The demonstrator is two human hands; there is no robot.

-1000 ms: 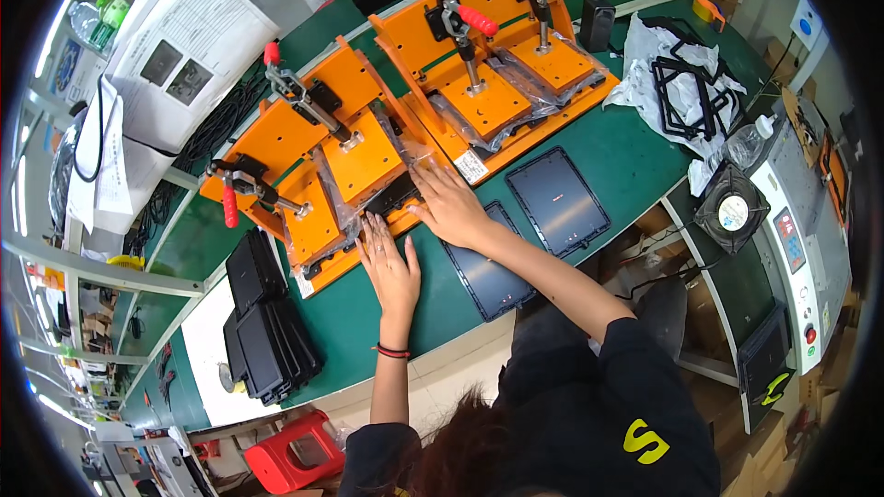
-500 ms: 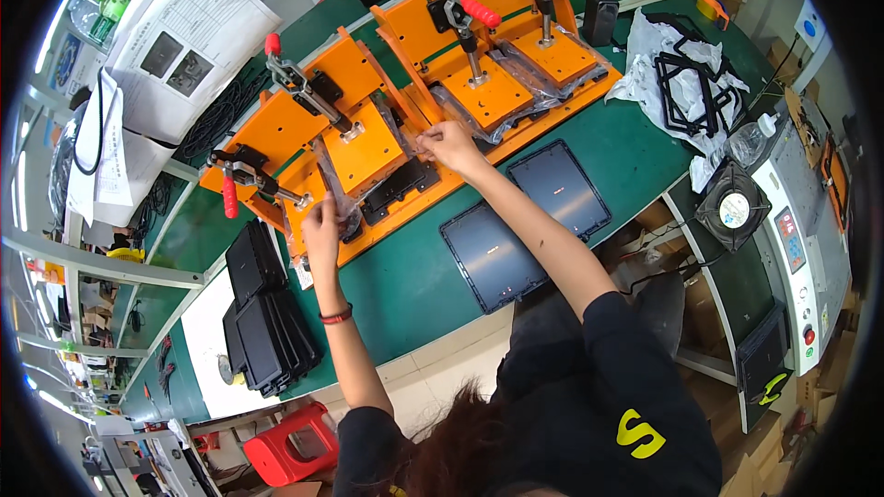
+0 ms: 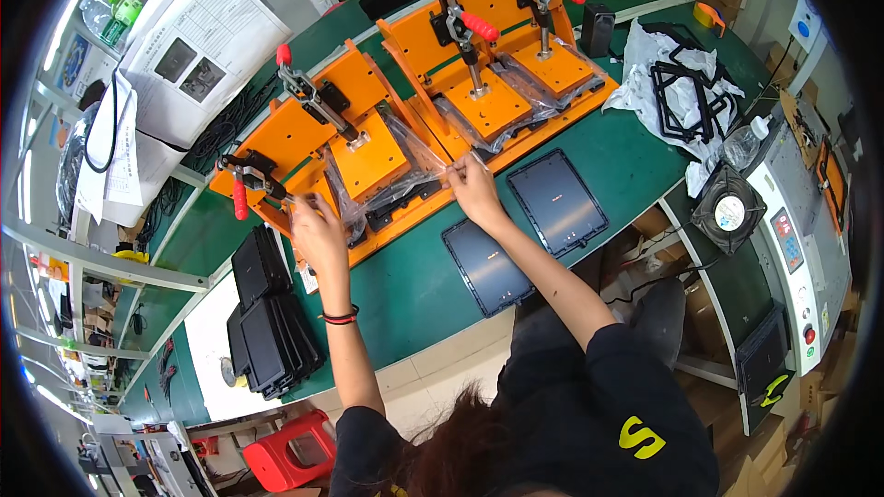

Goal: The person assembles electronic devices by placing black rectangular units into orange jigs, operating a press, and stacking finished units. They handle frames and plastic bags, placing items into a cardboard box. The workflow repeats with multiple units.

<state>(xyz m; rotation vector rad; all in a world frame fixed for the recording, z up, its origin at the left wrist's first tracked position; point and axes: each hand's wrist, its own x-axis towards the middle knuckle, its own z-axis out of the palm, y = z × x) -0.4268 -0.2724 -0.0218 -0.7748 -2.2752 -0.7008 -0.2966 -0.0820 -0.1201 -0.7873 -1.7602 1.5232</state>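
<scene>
My right hand [image 3: 474, 191] pinches the edge of a clear plastic film [image 3: 419, 164] and holds it taut, off the right side of the left orange clamping fixture [image 3: 281, 140]. Part of the film lies beneath an orange pressing plate [image 3: 368, 161] with a red-handled toggle clamp [image 3: 308, 97]. My left hand [image 3: 319, 237] is closed, its fingers curled by the plunger of the leftmost toggle clamp [image 3: 253, 177]; what they hold is hidden. A black part [image 3: 405, 207] shows under the film along the fixture's front.
A second orange fixture [image 3: 506, 156] stands to the right, with film under its plates. Two dark rectangular panels [image 3: 554, 198] lie in front of it. Stacked black panels [image 3: 272, 340] lie at left. Black frames [image 3: 681, 101] rest on white wrapping at right, near a fan [image 3: 729, 210].
My right hand has moved slightly right and nearer me, drawing the film out taut. My left hand has shifted left and nearer, toward the leftmost clamp.
</scene>
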